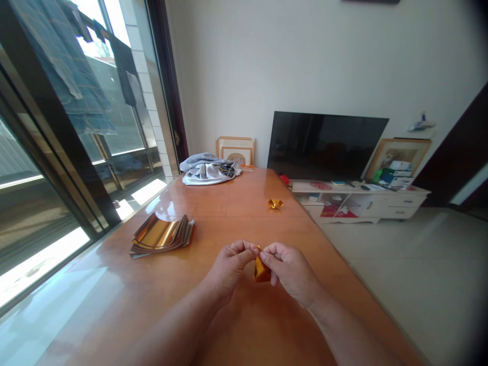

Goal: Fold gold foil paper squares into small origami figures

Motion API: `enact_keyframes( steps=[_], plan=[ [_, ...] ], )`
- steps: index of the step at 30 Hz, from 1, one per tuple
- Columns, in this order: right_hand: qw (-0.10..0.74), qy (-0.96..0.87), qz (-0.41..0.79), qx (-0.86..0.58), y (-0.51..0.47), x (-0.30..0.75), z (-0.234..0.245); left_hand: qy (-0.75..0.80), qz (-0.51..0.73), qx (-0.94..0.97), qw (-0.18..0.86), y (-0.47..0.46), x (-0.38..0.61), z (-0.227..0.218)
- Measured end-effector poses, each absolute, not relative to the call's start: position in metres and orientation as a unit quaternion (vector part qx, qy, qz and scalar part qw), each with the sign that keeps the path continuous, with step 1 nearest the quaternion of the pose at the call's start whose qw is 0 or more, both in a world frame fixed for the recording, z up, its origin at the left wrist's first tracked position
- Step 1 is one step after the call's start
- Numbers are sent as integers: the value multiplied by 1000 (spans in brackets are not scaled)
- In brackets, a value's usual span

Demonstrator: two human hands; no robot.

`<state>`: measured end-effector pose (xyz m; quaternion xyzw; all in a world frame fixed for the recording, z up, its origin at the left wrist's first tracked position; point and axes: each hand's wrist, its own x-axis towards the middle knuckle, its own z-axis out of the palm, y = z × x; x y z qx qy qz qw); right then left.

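A small folded piece of gold foil paper [261,271] is held between my two hands, just above the near part of the wooden table. My left hand [233,267] pinches its upper left end with thumb and forefinger. From the other side, my right hand [290,268] grips its upper right, the fingers partly covering it. Farther off, near the table's right edge, lies a finished-looking folded gold foil shape [275,204] with raised ends. To the left rests a curled stack of gold foil sheets [162,235].
Grey fabric [209,170] lies bunched at the far end of the wooden table [224,203]. Behind it, framed pictures [235,148] lean on the wall. A television [324,145] stands above a white cabinet [385,203] on the right. Glass doors run along the left.
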<state>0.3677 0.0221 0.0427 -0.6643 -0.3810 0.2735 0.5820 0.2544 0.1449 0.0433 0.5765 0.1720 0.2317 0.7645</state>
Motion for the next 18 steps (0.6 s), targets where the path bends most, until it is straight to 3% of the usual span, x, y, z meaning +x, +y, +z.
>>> enact_keyframes(
  steps=[18],
  plan=[
    [587,-378,300,-650,21,366,45,167,227,614,737,144,257,41]
  ],
)
